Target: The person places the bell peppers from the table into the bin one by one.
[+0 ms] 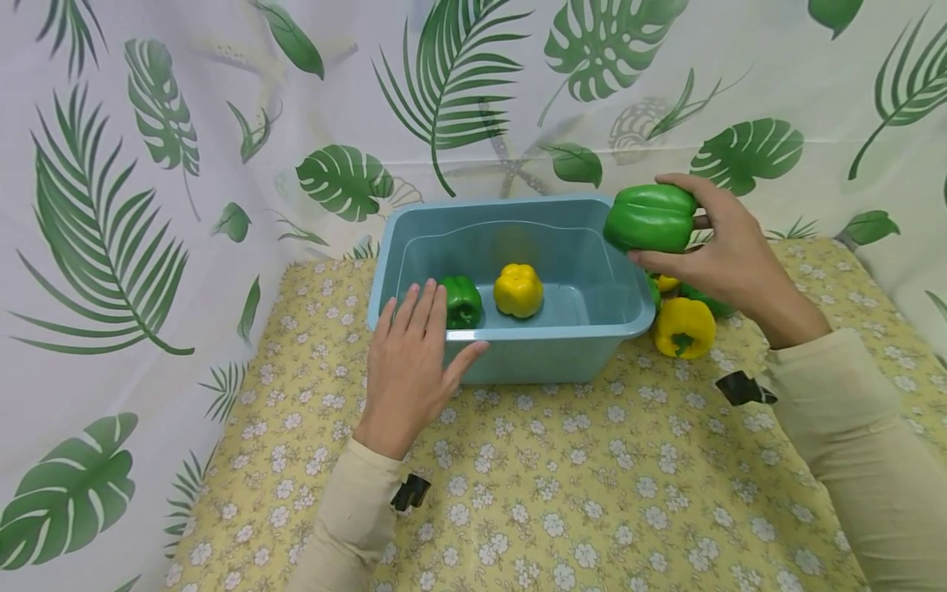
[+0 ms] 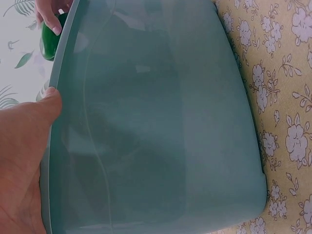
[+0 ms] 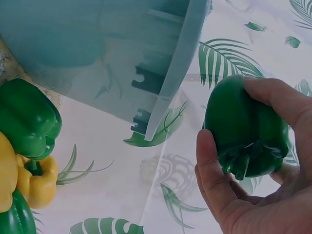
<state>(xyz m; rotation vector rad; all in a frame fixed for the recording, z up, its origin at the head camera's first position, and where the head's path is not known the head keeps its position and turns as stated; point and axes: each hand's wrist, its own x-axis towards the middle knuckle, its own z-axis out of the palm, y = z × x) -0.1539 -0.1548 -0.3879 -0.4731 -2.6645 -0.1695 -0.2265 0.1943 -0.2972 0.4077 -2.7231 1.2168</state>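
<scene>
The leaf-print backdrop [image 1: 451, 99] hangs behind and to the sides, white with green fronds; in front of it the yellow floral tablecloth [image 1: 547, 477] covers the work surface; on that cloth, near the backdrop, stands the blue-green plastic tub [image 1: 540, 334], upright, its long side toward the person; two beige sleeves [image 1: 851, 427] reach in from the lower edge of the head view; the left hand [image 1: 410, 362] rests across the near rim at its left part, palm down, fingers straight and slightly apart over the tub's inside, thumb spread wide against the outside of the wall; the right hand [image 1: 728, 247] holds a green bell pepper [image 1: 651, 218] between the thumb on one side and the fingers on the other, the pepper lying on its side with its stem end toward the palm; this held pepper is raised at the right end of the tub, apart from the rim in the right wrist view, though whether it is over the inside or just beyond the edge is hard to tell; inside the tub, a second green bell pepper [image 1: 462, 302] lies beside the left fingers, partly covered by them, and a yellow bell pepper [image 1: 518, 290] sits just to its right with a narrow gap between; outside, against the right end, a cluster of two green and two yellow bell peppers [image 3: 29, 119] lies together, below the right hand; smallest are the black clips [image 1: 410, 492] at the two cuffs.
</scene>
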